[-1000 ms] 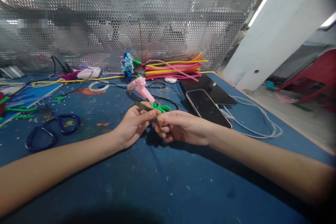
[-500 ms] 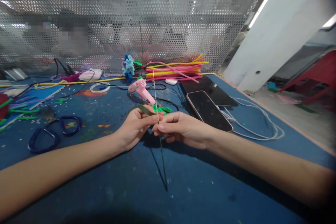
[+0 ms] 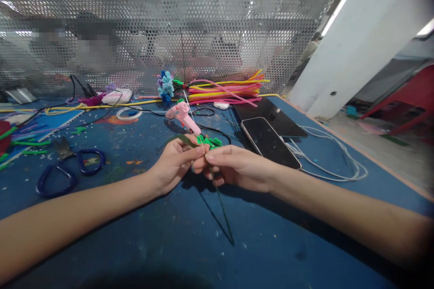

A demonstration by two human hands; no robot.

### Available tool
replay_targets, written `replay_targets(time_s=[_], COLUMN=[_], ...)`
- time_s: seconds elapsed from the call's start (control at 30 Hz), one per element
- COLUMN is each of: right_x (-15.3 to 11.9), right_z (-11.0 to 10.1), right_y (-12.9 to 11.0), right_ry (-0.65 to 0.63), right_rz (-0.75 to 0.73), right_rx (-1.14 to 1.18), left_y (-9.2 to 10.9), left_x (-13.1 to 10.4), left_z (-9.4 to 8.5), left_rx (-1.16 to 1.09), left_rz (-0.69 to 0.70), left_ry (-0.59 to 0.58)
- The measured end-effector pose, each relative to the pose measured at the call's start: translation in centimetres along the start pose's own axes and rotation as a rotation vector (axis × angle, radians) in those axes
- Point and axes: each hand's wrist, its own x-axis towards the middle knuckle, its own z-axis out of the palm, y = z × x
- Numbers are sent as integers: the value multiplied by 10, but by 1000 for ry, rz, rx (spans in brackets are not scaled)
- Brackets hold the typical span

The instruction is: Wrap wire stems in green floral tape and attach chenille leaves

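A thin stem (image 3: 223, 210), white at its upper end and dark green below, runs slanted between my two hands. My left hand (image 3: 176, 160) pinches it with thumb and forefinger, and a strip of dark green tape (image 3: 186, 139) passes over its fingers. Close against it, my right hand (image 3: 233, 165) has its fingertips closed round the stem just below. Behind the fingertips lie bright green fuzzy pieces (image 3: 214, 142), partly hidden by the hands. A pink glue gun (image 3: 185, 116) lies just beyond them.
Blue-handled scissors (image 3: 90, 162) lie left. A phone (image 3: 269, 142), a black tablet (image 3: 271, 115) and white cable (image 3: 352, 162) are at right. Behind are pink and yellow pipe cleaners (image 3: 227, 90), blue fuzzy flowers (image 3: 165, 86) and a roll ring (image 3: 129, 113) before a perforated metal screen (image 3: 203, 18).
The stem has tilted: its white top has swung left and its green lower end right. My right hand's fingers have shifted slightly on it, while my left hand has hardly moved.
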Motion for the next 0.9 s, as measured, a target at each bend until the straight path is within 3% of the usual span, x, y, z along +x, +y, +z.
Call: replay_targets(time_s=[0.1,0.27,0.33,0.53,0.8,0.9], right_x=[1,4,4,2,6,4], right_z=[0,2,1,-4,3,5], right_y=[-1,3,4,-2,7,6], right_ry=[32,195,178,-63,132,104], right_rz=[-16,-2,-7,27,9,-13], right_rx=[-44,-49,-45,-13,6,13], left_y=[-1,-2,-2,-1,0,0], left_x=[0,0,0,0,-1,-2], left_z=[0,0,0,-1,1,1], left_rx=[4,-2,9,35,60,70], left_rz=[21,41,35,5,18,23], left_ry=[-3,5,2,-45,-28,-49])
